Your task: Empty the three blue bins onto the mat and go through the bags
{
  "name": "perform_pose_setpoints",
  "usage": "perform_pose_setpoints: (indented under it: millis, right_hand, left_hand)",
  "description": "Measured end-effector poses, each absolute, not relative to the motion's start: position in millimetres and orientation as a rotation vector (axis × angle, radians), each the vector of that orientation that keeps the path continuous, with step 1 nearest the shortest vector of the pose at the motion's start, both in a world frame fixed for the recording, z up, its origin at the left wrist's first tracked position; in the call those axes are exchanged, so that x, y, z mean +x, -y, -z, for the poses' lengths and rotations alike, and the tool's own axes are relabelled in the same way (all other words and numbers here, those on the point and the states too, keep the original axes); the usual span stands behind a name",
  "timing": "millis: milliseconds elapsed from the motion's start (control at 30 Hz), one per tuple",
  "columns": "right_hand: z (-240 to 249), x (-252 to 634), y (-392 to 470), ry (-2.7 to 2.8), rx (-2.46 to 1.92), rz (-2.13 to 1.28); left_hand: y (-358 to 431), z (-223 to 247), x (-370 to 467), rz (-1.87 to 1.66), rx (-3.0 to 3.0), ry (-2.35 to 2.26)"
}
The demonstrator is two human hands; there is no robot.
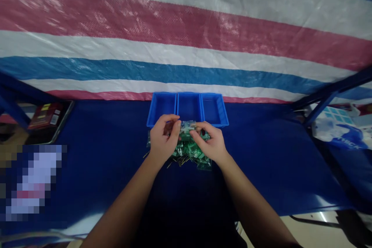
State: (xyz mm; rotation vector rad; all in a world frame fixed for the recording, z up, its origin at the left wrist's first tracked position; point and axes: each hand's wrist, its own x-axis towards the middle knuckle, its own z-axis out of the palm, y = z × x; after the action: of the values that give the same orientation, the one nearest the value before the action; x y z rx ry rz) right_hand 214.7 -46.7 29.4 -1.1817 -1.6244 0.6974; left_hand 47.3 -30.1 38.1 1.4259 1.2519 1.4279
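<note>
A small clear plastic bag (187,125) is stretched between my two hands over the table. My left hand (163,136) pinches its left edge between thumb and forefinger. On the other side, my right hand (211,139) grips the bag with thumb and fingers. Something pale shows inside, too small to make out. Directly below lies a pile of clear bags with green pieces (188,149), partly hidden by both hands. Several thin, pointed, brass-coloured pieces (181,160) stick out at the near side of the pile.
Just beyond my hands stand three joined blue bins (189,107) on the dark blue table (110,135). A striped plastic sheet (186,23) hangs behind. At left lies a dark red box (45,116); at right, a white-and-blue package (338,130) sits past the frame post.
</note>
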Motion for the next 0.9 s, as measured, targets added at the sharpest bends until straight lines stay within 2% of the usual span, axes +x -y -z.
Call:
perform_pose_setpoints:
  millis: [233, 500, 900]
  right_hand:
    - [-21.4, 207.2, 54.1, 1.5, -1.167, -0.849]
    - [-17.3, 208.7, 52.2, 1.483, -1.176, -0.798]
    - [-15.3, 204.7, 51.2, 1.254, -1.137, -0.934]
  left_hand:
    - [41.6, -36.4, 33.6, -1.218, 1.965, -1.282]
    - [42.7, -38.7, 34.9, -1.124, 2.055, -1.344]
    - [39.1, -37.1, 32.9, -1.217, 2.04, -1.256]
